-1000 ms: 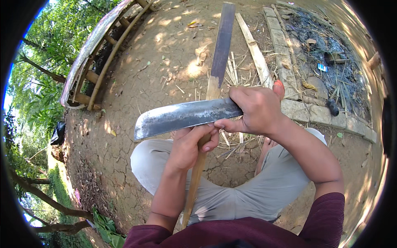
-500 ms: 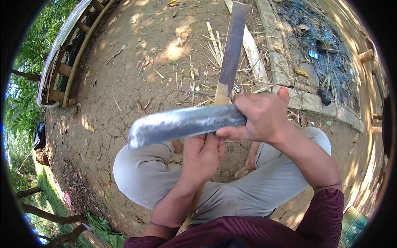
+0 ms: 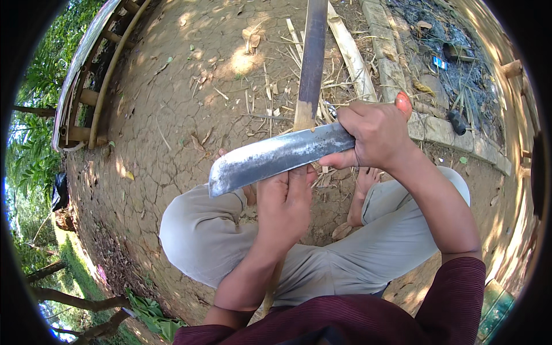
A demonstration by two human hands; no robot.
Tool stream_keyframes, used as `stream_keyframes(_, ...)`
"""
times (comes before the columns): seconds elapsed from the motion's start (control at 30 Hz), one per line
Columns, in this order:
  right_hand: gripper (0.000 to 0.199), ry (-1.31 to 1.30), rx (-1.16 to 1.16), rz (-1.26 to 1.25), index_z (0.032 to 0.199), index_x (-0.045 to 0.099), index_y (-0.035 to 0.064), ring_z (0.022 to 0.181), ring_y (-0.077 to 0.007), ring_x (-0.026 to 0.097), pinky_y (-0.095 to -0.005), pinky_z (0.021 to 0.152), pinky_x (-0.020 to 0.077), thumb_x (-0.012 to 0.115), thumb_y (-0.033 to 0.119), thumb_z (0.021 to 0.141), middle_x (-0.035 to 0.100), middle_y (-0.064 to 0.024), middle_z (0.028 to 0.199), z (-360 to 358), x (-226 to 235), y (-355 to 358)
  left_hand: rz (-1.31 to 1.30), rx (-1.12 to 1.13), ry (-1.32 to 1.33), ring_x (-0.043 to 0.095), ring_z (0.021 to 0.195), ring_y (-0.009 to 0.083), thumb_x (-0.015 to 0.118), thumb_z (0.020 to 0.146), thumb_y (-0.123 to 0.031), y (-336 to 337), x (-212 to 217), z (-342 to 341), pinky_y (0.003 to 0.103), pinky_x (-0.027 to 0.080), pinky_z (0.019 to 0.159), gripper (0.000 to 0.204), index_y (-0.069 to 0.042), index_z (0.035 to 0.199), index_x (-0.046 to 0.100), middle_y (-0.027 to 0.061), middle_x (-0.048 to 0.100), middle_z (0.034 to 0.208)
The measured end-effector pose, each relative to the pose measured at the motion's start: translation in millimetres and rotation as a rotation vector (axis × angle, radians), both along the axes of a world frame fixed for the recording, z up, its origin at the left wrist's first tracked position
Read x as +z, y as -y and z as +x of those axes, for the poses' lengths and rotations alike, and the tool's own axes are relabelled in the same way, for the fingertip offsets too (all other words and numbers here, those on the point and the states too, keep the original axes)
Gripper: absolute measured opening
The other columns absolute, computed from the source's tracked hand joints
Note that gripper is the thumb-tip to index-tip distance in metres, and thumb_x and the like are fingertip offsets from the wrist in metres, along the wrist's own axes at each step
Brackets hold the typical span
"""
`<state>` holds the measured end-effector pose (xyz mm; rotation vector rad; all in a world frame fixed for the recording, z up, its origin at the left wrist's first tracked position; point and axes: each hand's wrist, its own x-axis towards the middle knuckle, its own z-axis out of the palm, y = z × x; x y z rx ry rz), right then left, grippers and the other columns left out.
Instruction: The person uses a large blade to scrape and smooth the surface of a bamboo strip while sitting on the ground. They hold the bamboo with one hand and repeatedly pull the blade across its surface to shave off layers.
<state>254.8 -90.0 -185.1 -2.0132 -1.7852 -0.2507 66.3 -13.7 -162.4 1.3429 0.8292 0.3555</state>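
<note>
My right hand (image 3: pixel 379 135) is closed round the handle of a broad machete (image 3: pixel 270 158); a reddish handle end shows past the fist. The blade points left and lies across a long bamboo strip (image 3: pixel 311 75), hiding part of it. Dark skin covers the strip's far part, and a pale scraped patch shows just beyond the blade. Below the blade my left hand (image 3: pixel 283 207) grips the strip, with its fingertips partly hidden under the steel. The strip's near end runs down past my left wrist toward my body.
Pale split bamboo pieces (image 3: pixel 353 54) and shavings lie on cracked earth (image 3: pixel 172 103) ahead. At the right, a brick border (image 3: pixel 391 75) edges an ashy patch (image 3: pixel 445 52). A bamboo platform (image 3: pixel 106 75) stands at the far left. My bent knees flank my hands.
The machete and my right hand have shifted right, the blade tilting more steeply. The strip's far end has swung slightly left. My left hand keeps its grip in nearly the same place.
</note>
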Motion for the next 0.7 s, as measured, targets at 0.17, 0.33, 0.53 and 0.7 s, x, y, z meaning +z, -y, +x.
stream_keyframes(0.17,0.073,0.059,-0.018,0.047,0.063,0.06,0.0072,0.046,-0.0243,0.061,-0.038,0.042,0.0485,0.065,0.08,0.065,0.055,-0.006,0.055,12,-9,4,-0.064,-0.013,0.009,0.036,0.049,0.0012,0.045,0.104,-0.021,2,-1,7,0.021,0.027,0.043,0.028,-0.003,0.085,0.054,-0.003,0.048,0.068)
stream_keyframes(0.33,0.071,0.01,-0.093,-0.085,0.071,0.059,0.0039,0.054,-0.0292,0.06,-0.0396,0.05,0.0478,0.065,0.074,0.07,0.055,-0.0097,0.062,7,1,16,-0.182,-0.084,0.093,0.033,0.046,0.0027,0.044,0.105,-0.025,-2,5,11,0.02,0.024,0.041,0.028,-0.005,0.087,0.05,-0.002,0.045,0.068)
stream_keyframes(0.53,0.064,-0.638,-0.218,-0.565,0.07,0.062,0.0028,0.057,-0.0292,0.061,-0.0421,0.056,0.0477,0.058,0.064,0.086,0.057,-0.0115,0.059,-22,0,8,-0.237,-0.124,-0.044,0.047,0.048,0.0074,0.042,0.105,-0.024,-14,-32,6,0.021,0.034,0.042,0.02,-0.006,0.105,0.05,0.0022,0.055,0.079)
stream_keyframes(0.7,0.065,-1.123,-0.215,-0.537,0.068,0.064,-0.0002,0.052,-0.024,0.059,-0.0397,0.055,0.0466,0.056,0.061,0.089,0.057,-0.0124,0.056,-69,-68,10,-0.232,-0.118,-0.226,0.06,0.051,0.0167,0.038,0.103,-0.016,-20,-97,-8,0.029,0.049,0.04,0.02,0.001,0.111,0.047,0.0111,0.058,0.081)
